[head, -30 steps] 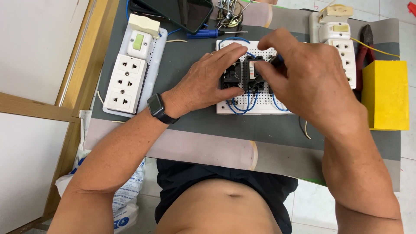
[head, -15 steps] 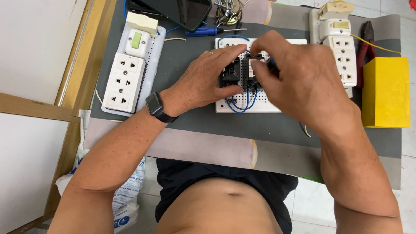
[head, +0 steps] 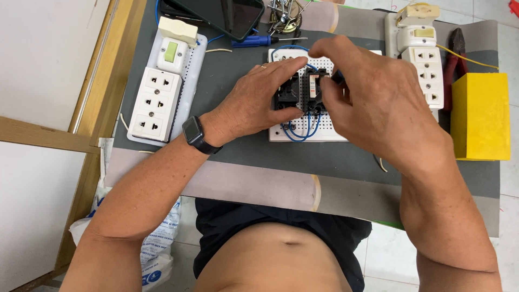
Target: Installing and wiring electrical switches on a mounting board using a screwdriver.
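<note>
table, grey mat | socket boards | yellow box | perforated board

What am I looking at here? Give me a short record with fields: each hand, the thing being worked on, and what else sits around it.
left hand: steadies the black module from its left side
right hand: fingertips pinch at the module's right edge
black module: sits on the white perforated board
white perforated board: lies on the grey mat, blue wires looped across it
left of board: white socket strip
right of board: second socket strip, yellow box
far edge: blue screwdriver, dark phone
wrist: black watch
</note>
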